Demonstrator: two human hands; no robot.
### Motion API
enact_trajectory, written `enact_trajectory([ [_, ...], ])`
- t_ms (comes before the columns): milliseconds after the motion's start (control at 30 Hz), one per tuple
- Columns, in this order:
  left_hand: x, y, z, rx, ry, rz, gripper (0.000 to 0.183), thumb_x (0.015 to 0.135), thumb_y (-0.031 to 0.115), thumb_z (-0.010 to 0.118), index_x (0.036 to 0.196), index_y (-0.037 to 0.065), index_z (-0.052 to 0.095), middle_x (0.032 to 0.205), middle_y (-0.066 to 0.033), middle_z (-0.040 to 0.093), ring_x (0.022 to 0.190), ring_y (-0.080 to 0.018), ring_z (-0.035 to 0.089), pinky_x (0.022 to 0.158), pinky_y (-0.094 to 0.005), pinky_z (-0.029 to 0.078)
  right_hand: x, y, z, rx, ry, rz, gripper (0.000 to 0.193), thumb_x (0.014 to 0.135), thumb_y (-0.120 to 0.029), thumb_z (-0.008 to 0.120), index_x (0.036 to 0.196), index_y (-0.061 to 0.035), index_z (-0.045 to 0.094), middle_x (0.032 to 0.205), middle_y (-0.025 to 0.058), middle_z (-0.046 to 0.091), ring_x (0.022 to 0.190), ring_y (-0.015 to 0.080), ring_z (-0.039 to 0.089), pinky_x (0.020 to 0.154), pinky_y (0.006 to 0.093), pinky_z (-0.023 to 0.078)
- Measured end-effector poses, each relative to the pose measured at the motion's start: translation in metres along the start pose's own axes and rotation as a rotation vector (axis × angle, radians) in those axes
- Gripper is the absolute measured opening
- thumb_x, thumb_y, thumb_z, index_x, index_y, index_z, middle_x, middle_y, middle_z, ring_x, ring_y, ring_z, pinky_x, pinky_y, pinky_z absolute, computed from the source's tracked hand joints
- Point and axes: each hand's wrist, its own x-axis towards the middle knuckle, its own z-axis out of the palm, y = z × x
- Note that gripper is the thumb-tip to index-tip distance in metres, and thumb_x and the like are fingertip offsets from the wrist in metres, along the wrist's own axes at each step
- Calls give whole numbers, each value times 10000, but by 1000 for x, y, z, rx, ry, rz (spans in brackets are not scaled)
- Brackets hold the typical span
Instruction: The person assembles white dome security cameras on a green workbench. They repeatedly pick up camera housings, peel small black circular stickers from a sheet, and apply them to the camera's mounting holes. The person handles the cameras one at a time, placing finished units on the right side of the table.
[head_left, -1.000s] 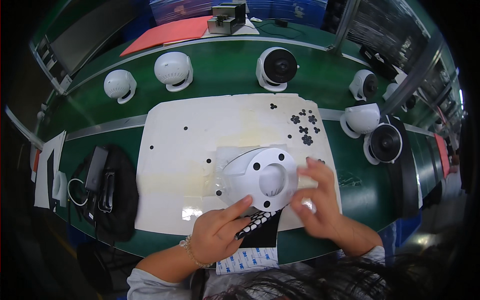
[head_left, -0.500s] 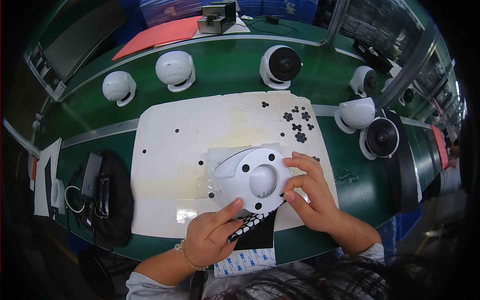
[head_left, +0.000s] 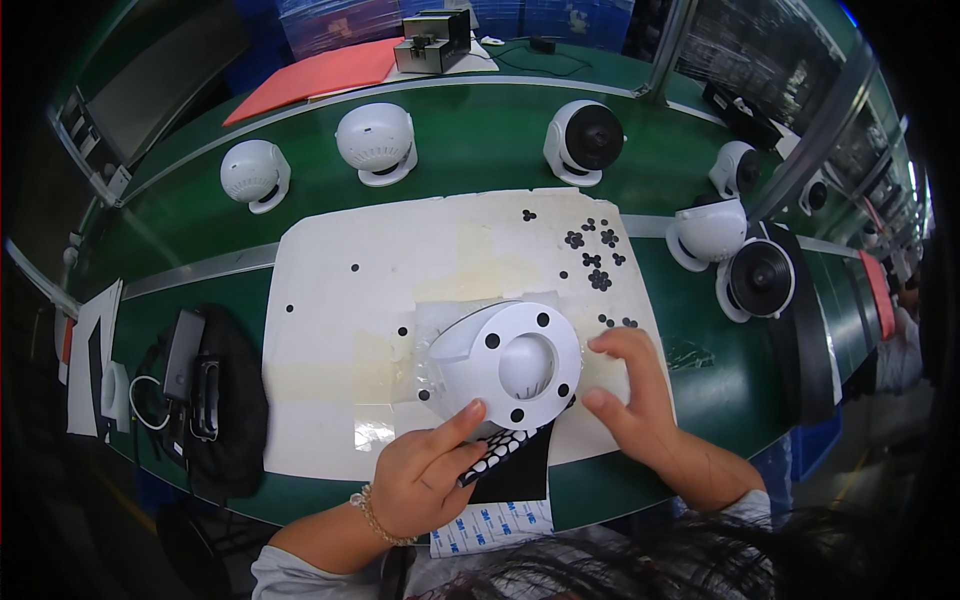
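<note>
White device (head_left: 490, 365), cream board (head_left: 340, 390), green workbench (head_left: 480, 135)

My left hand (head_left: 420, 480) angled up and rightward, one finger (head_left: 458, 425) stretched out ahead, my right hand (head_left: 640, 400) opposite, thumb (head_left: 607, 408) and index finger (head_left: 622, 344) parted, both forearms (head_left: 322, 533) slanting inward from below.

On my feed, a flat coral-red sheet (head_left: 315, 82) lies at the far side, beside a boxy dark-grey metal case (head_left: 432, 45). Behind them I see blue containers wrapped in clear film (head_left: 350, 22). Over on my left, a slim dark-grey rectangular block (head_left: 185, 352) rests on a rumpled black cloth bag (head_left: 247, 425).
</note>
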Motion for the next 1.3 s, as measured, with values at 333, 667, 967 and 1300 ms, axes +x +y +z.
enact_trajectory([
  [333,0,5,-19,-133,-101,81,314,584,-16,622,897,5,594,1150,-156,535,616,-233,583,515,-319,485,89,17,-6,801,-106,376,326,776,-148,610,1051,12,538,915,56,604,824,111,557,733,243,424],
  [667,-9,-6,-18,-205,-156,67,291,707,37,592,996,33,560,1155,-61,521,780,-200,580,648,-296,471,212,158,48,-1013,59,-167,131,784,-150,518,843,-75,608,801,84,567,812,260,559,693,382,452],
  [967,-10,-5,-19,-172,-169,-4,433,620,28,619,1046,18,542,1128,-93,530,928,-229,557,782,-316,466,249,127,140,-742,-167,-457,441,841,-411,461,1070,-40,526,1061,150,561,1006,319,514,867,423,381],
  [1300,-12,-12,-8,-178,-160,-14,434,598,6,607,1025,-5,531,1034,-120,549,891,-255,551,768,-326,465,251,72,107,-520,58,-107,315,739,-257,632,936,-13,605,909,173,608,837,323,572,719,380,451],
])
